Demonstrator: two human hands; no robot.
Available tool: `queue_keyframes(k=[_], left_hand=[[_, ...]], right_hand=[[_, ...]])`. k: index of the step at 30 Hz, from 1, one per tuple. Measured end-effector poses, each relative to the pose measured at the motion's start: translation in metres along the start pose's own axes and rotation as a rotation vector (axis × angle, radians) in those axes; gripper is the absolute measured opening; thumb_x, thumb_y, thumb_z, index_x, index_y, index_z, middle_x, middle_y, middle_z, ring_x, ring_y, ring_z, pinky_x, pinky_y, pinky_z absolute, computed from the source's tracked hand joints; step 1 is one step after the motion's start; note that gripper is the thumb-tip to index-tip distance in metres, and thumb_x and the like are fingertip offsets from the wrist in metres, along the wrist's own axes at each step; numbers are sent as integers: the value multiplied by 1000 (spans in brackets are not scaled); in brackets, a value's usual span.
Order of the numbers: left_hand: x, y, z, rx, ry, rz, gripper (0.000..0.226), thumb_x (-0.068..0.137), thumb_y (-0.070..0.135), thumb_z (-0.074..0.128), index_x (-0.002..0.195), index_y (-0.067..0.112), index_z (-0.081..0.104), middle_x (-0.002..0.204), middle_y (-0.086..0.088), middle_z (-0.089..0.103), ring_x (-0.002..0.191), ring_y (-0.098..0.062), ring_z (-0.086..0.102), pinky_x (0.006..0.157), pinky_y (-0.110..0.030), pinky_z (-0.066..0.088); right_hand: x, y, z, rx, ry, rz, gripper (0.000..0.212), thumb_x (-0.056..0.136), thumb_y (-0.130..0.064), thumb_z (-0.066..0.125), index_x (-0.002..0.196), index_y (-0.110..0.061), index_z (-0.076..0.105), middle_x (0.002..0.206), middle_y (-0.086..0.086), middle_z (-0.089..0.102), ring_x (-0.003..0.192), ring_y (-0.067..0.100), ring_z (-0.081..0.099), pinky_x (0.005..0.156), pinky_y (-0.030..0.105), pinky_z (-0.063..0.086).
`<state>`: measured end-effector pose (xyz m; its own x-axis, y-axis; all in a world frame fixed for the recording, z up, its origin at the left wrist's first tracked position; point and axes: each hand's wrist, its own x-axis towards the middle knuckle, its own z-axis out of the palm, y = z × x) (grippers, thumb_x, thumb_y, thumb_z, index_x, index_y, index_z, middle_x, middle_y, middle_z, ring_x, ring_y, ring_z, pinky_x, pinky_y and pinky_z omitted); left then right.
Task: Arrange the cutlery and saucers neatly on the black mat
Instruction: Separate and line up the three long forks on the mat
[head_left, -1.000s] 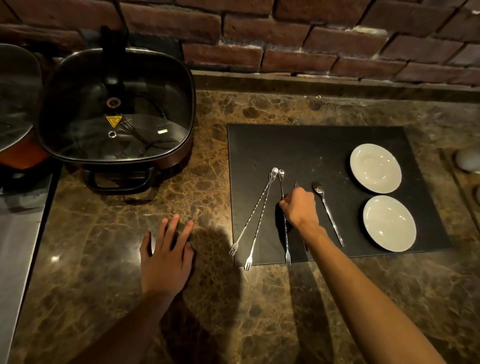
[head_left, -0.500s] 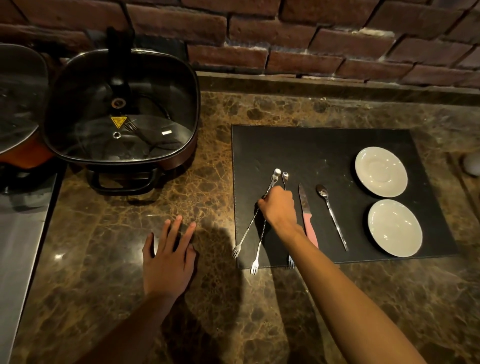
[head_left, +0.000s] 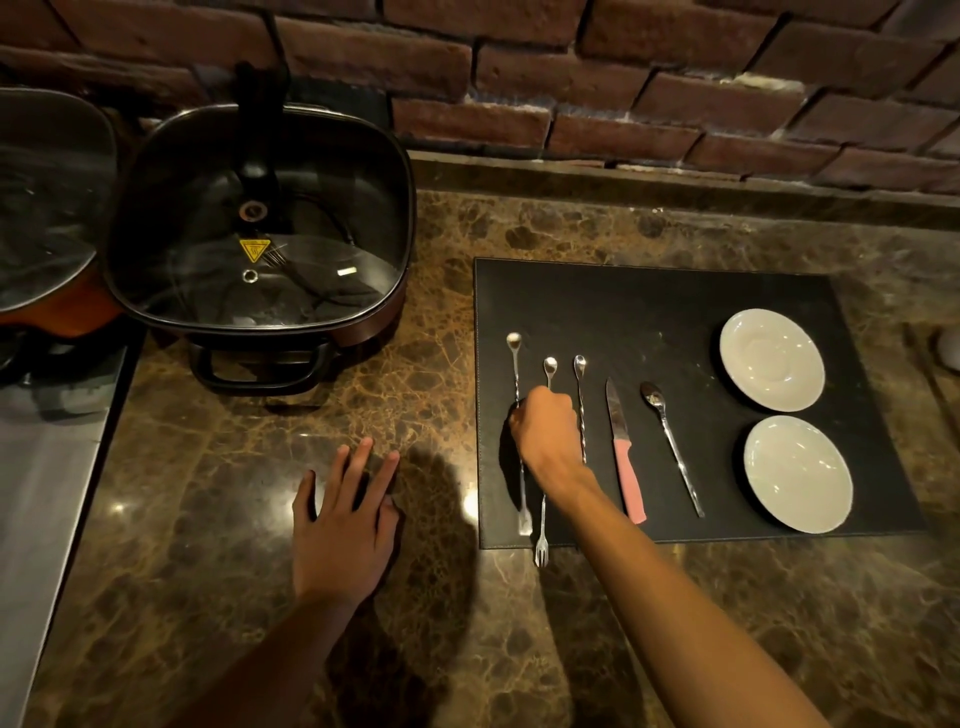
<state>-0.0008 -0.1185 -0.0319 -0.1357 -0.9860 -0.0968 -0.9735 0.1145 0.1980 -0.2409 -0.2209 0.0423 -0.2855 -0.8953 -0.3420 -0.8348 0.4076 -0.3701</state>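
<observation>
Right hand (head_left: 548, 431) pinches the leftmost stirrer (head_left: 515, 374) on the mat (head_left: 649, 312) near two saucers (head_left: 771, 358), left hand (head_left: 343, 525) flat and empty; lay it parallel, ends level.

Left hand (head_left: 345, 525) flat, right hand (head_left: 545, 431) curled.

**My two arms, bare from wrist to elbow**

Here's what I see of myself: two forearms coming up from the bottom edge, both uncovered, with no sleeve or cuff on either. My left hand (head_left: 345, 530) is bare, four long fingers and a thumb, with no ring or glove. My right hand (head_left: 548, 434) is bare too, knuckles rounded, wrist plain with no watch or band. Both forearms look slim and smooth, dim in this warm, low light.
</observation>
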Motion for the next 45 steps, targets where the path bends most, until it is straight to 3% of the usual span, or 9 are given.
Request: queue_keyframes(k=[10,21,39,45], left_hand=[[0,-1,0,5,-5,5,58,103,39,24,158,30,37,171,-1,26,159,-23,21,125,-58,19],[0,-1,1,-11,7,4,56,103,38,28,158,31,39,170,0,27,158,-22,22,125,-57,19],[0,-2,6,2,30,14,57,104,39,25,158,30,39,169,-2,31,157,-23,25,123,-58,21],[1,-3,5,1,29,10,57,104,39,24,158,30,39,169,-2,32,157,-23,25,123,-58,22]], right_hand=[[-19,-5,11,52,-59,1,20,92,-13,56,89,1,69,90,25,69,88,46,67,68,38,51],[-22,-5,13,57,-74,-12,24,95,-15,54,97,3,69,96,26,70,92,45,67,81,49,57],[-27,-4,14,59,-34,-1,23,96,-12,50,106,5,63,106,29,67,98,48,65,82,48,55],[-25,11,8,261,57,28,18,98,-19,56,97,-6,68,90,12,72,82,24,68,76,34,55]])
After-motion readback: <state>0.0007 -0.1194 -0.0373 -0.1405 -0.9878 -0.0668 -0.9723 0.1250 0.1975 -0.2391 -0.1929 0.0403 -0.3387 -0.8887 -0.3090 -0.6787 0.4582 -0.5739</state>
